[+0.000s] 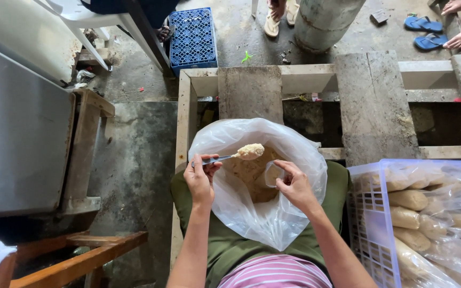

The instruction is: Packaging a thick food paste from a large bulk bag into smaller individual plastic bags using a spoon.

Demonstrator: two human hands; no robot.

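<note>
While 2 hands work over 1 big clear plastic bag (252, 213) on the lap, the left hand (199, 178) pinches 1 metal spoon (225, 157), heaped with pale crumbly mix (249, 151), just above the bag's mouth. Right hand (293, 184) clasps 1 small clear pouch (273, 173) inside the opening. Off right, 1 white plastic crate (372, 213) holds at least 5 filled clear packets (409, 200). Up top: 1 blue crate (193, 37), 2 blue sandals (425, 29).
</note>
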